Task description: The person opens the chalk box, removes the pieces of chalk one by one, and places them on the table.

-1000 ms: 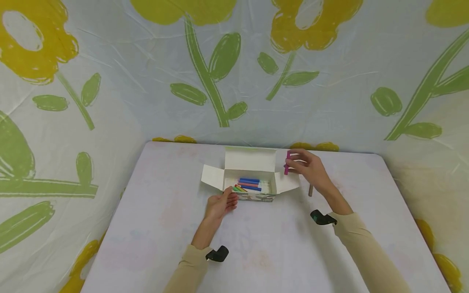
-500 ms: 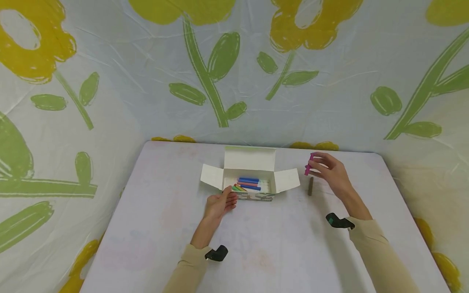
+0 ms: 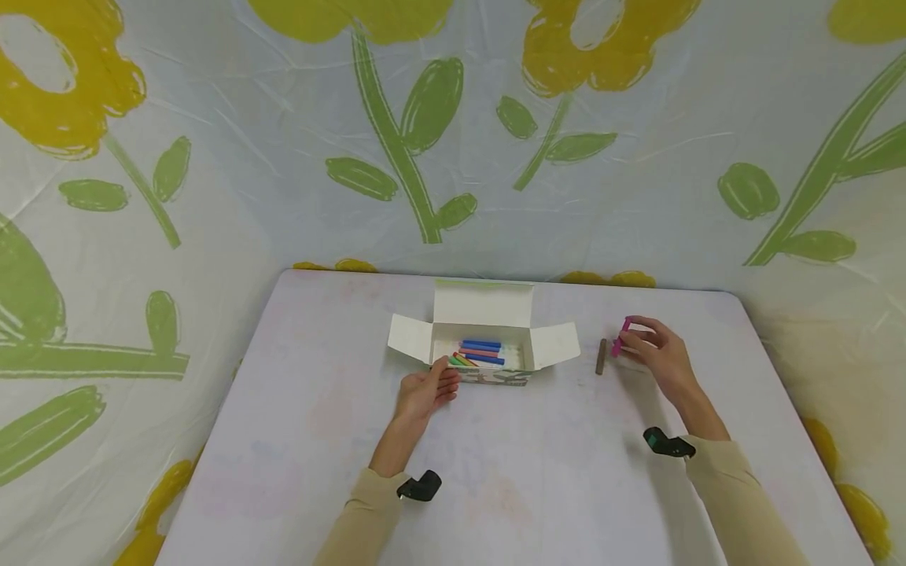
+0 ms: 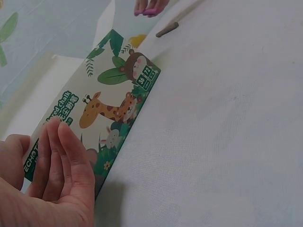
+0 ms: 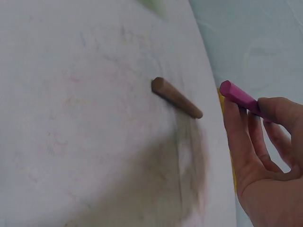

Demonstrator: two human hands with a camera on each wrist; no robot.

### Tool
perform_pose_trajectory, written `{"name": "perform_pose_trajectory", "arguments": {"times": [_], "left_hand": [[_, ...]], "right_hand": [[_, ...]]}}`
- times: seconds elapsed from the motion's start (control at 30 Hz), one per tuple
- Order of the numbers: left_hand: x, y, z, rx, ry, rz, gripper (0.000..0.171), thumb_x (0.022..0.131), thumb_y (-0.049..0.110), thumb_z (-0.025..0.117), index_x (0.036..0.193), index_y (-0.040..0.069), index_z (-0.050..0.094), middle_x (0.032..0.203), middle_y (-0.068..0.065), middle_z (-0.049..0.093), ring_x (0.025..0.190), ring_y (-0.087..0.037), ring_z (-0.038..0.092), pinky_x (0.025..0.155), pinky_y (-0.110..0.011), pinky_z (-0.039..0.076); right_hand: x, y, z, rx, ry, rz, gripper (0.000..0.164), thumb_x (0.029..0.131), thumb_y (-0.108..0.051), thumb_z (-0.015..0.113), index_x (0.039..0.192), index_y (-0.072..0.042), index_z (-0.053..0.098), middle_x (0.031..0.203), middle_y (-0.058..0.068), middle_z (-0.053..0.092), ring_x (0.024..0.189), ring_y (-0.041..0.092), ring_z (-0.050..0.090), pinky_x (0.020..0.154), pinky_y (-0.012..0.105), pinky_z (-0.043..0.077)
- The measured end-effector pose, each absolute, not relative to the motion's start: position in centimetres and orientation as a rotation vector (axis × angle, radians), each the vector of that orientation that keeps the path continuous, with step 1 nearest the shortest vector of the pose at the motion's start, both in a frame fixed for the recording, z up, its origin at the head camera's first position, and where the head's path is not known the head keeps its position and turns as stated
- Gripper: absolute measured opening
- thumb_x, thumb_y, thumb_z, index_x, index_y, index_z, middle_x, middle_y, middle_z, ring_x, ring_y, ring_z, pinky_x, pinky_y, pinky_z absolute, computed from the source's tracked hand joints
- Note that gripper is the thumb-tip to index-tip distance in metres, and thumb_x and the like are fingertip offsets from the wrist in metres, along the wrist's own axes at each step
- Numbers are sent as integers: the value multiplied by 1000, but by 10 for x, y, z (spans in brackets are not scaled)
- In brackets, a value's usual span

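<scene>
My left hand (image 3: 420, 395) pinches the front wall of an open chalk box (image 3: 506, 378), thumb at the rim and fingers against the outside. In the left wrist view the printed front (image 4: 102, 111) shows a giraffe, other animals and the words "colored chalk". Several chalk sticks (image 3: 481, 353) in blue, red, green and yellow lie inside the box. To the right, my right hand (image 3: 665, 358) pinches a magenta chalk stick (image 5: 241, 98) between thumb and fingers, above the table. Just left of it, a brown chalk stick (image 5: 176, 98) lies on the table.
The box's side flaps (image 3: 554, 346) spread outward and its lid (image 3: 483, 304) stands up at the back. A pale cloth covers the table (image 3: 524, 472). Behind its far edge hangs a flower-printed curtain (image 3: 283, 157).
My right hand has moved right from above the box's right flap, carrying the magenta chalk past the brown one and lower toward the table. The left hand stays at the box.
</scene>
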State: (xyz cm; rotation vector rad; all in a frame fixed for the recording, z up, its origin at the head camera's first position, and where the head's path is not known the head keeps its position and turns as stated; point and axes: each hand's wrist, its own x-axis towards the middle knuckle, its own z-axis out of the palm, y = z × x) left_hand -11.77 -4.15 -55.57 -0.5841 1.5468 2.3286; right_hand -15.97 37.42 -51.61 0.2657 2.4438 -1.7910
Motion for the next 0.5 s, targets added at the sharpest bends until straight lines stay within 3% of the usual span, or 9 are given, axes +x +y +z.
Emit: {"name": "perform_pose_trajectory", "arguments": {"times": [0.13, 0.37, 0.5], "left_hand": [[-117, -41, -555, -592, 1549, 2332, 39, 100, 31, 70, 99, -8, 73, 84, -8, 75, 72, -10, 70, 69, -22, 60], [-116, -41, -553, -594, 1542, 2335, 39, 100, 31, 70, 98, -8, 73, 83, -7, 75, 71, -9, 69, 68, -22, 60], [-117, -42, -554, -591, 1542, 2331, 40, 99, 32, 71, 100, -8, 73, 85, -8, 75, 73, -10, 70, 69, -22, 60]], "right_hand": [[-155, 381, -525, 249, 2467, -1734, 60, 104, -28, 64, 151, 0, 40, 107, -9, 62, 88, 1, 70, 81, 17, 58], [-153, 389, -545, 233, 2553, -1621, 59, 102, -32, 67, 146, 1, 47, 104, -9, 64, 89, 0, 66, 80, 13, 56], [-153, 387, -548, 235, 2617, -1516, 57, 102, -35, 66, 144, 1, 50, 112, 5, 66, 89, 3, 65, 77, 14, 56]]}}
